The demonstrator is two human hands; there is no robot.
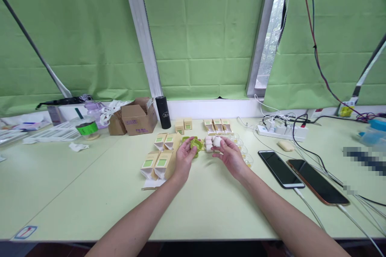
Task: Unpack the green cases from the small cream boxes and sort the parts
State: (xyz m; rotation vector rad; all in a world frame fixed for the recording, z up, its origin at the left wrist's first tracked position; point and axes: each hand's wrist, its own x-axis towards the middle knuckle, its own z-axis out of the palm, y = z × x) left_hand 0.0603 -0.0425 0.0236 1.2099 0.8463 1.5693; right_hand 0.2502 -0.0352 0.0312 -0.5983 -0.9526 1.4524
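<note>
My left hand [185,156] is closed on a small green plastic cup-like part [196,144] and tilts it above the table. More green parts [185,139] lie behind it. Between the fingers of my right hand [231,156] is a small white rounded piece [217,141]. Just left of it several pale pink-white cylinders [208,143] stand together on the table. Clear plastic domes with yellow bits [247,160] sit beyond my right hand, partly hidden by it. Left of my left hand are small open cardboard boxes [161,163] with green windows.
More small boxes [217,126] stand at the back, beside a black tumbler [163,112] and a brown carton [138,117]. Two phones [280,168] with charging cables lie at right, near a power strip [283,130] and a beige case [285,146]. A lidded cup [87,129] stands left.
</note>
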